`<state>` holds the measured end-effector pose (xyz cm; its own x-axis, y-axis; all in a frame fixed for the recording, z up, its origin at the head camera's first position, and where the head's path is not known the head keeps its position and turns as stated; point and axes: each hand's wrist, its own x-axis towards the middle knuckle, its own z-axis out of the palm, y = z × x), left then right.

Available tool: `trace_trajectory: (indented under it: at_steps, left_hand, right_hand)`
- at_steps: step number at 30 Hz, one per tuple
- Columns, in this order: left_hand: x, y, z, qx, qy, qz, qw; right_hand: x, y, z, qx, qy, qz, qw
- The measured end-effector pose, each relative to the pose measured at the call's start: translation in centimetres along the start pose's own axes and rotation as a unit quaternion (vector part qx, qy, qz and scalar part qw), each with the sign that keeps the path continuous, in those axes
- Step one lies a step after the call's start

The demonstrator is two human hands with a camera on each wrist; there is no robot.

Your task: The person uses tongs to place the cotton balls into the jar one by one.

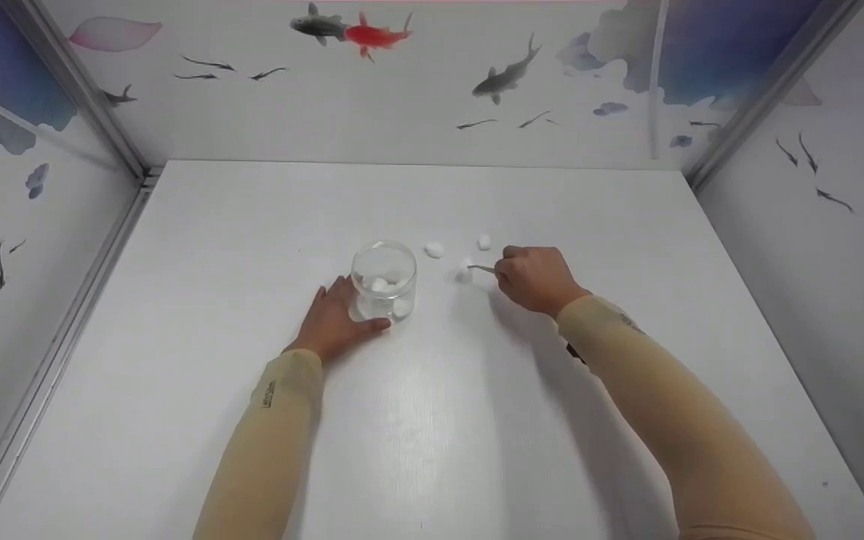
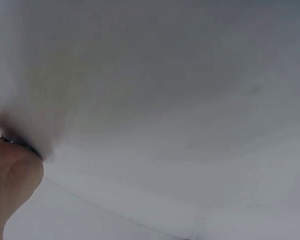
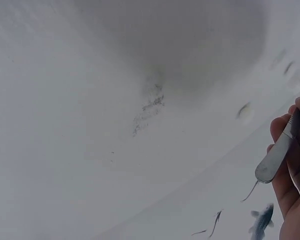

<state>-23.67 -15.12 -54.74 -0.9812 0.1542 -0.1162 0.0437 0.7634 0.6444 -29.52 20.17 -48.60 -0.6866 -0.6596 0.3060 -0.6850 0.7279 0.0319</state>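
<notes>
Several white balls [image 1: 434, 250], clear cylindrical jar [image 1: 379, 307]

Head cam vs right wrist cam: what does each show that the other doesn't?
Only head: the left hand gripping a clear jar, with white balls inside it.

Only right wrist: the broad, rounded end of the metal tool.

Both: the right hand holding that tool, and a wall printed with fish. Blurred shapes in the wrist view are too unclear to identify.
</notes>
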Motion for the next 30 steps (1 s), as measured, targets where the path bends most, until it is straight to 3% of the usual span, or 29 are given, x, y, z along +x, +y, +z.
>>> trace_trajectory:
  at_steps: [6, 30]
  left_hand:
    - [0.0, -0.2, 0.0, 0.001, -0.003, -0.004, 1.0]
    - [-0.1, 0.2, -0.2, 0.017, -0.007, 0.007, 0.9998]
  right_hand:
    - [0.0, -0.9, -0.7, 0.016, 0.026, -0.03, 0.9991]
    - [1.1, -2.9, -2.5, 0.008, 0.056, -0.07, 0.9959]
